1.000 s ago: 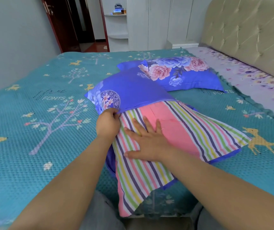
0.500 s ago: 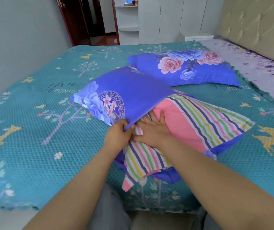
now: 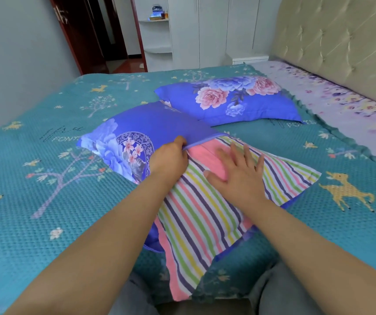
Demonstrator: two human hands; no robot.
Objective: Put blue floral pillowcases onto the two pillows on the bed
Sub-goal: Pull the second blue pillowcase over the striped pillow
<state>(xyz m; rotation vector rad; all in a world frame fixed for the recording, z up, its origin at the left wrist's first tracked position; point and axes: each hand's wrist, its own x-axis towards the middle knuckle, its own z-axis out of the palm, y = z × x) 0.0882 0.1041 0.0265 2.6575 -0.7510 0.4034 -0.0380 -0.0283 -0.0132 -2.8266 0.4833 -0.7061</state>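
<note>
Head view, left to right: teal bedspread (image 3: 46, 219) with tree and deer prints covers the bed. My left hand (image 3: 168, 160) pinches the open hem of the blue floral pillowcase (image 3: 141, 135), fingers curled round the fabric edge. That case covers the far half of the striped pillow (image 3: 196, 214); the near half lies bare, one corner hanging over the bed's edge. My right hand (image 3: 237, 171) rests flat on the stripes, fingers spread and straight. Beyond, touching the first case's far corner, lies the second pillow (image 3: 232, 98), fully cased. Tufted headboard (image 3: 341, 42) at far right.
</note>
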